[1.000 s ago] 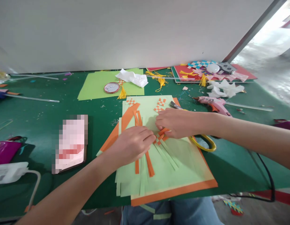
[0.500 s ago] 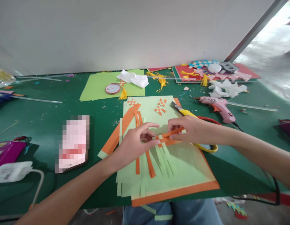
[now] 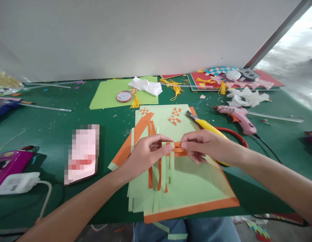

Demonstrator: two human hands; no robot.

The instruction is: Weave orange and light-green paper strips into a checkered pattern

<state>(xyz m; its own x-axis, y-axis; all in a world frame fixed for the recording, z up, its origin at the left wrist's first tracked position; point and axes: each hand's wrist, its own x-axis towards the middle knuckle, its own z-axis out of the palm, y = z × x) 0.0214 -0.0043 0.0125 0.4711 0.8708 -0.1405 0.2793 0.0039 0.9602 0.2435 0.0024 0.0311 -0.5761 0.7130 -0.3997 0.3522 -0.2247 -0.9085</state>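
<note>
Between my hands is a small weave of orange and pale green paper strips point(image 3: 172, 164), its green ends hanging down. My left hand point(image 3: 152, 148) pinches the weave's left part between thumb and fingers. On the right, my right hand point(image 3: 205, 145) grips an orange paper strip point(image 3: 180, 154) with thumb and forefinger. Below them lies a stack of pale green paper sheets point(image 3: 196, 188) with an orange border. Loose orange strips point(image 3: 150, 174) rest on the stack beside my left hand. Small woven orange-and-white pieces point(image 3: 175, 120) lie near its top.
Scissors with yellow and red handles point(image 3: 211, 127) lie by my right wrist. Beyond them is a pink glue gun point(image 3: 238, 117) with its cord. A phone point(image 3: 82, 154) lies at left, near a white charger point(image 3: 18, 183). Tape point(image 3: 124, 96) and crumpled tissue point(image 3: 145, 86) sit at the back.
My hands have come closer together and the orange strips between them now bend. The hanging green ends have swung more upright. The whole view has shifted slightly.
</note>
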